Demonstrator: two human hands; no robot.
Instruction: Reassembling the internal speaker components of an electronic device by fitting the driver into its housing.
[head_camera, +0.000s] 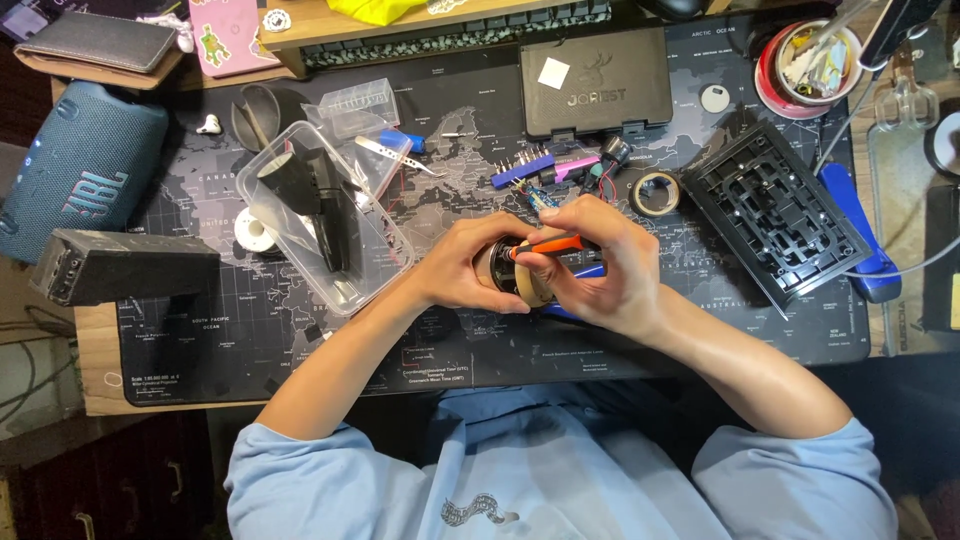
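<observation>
Your left hand (462, 268) grips the tan cylindrical part (508, 272); your right hand (600, 262) pinches the orange-handled screwdriver (548, 245) against it. Keep the tip seated.

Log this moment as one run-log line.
left hand: grips round tan part | right hand: holds orange-handled tool against it | surface: map desk mat | nearby: clear plastic tray, tape roll

clear tub (325, 215) left of hands, grille (775, 210) right
</observation>
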